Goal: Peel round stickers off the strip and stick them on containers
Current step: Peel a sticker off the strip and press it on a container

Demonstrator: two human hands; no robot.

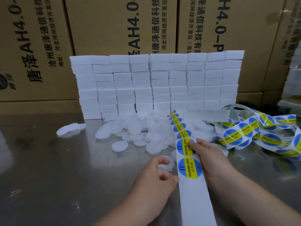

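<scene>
Big brown boxes (101,30) stand at the back, and in front of them is a shiny bench (57,176). A wall of white blocks (156,84) is stacked on it. Lots of flat round containers (136,129) lie in a pile below the wall.

The right hand (211,162) pinches the strip (193,193) with its thumb on top, so the strip hangs over the bench. More strip lies in a messy heap (260,132) on the right. The lowest sticker (189,168), blue and yellow, is not yet peeled off.

The left hand (151,183) is curled just beside the strip, over one container (167,164). I cannot tell if it holds it.

I think this is the peeling step. Next, the left hand needs to catch the sticker's edge with a fingertip and lift it off slowly. Then it has to press the sticker flat on a container, right in the middle.
</scene>
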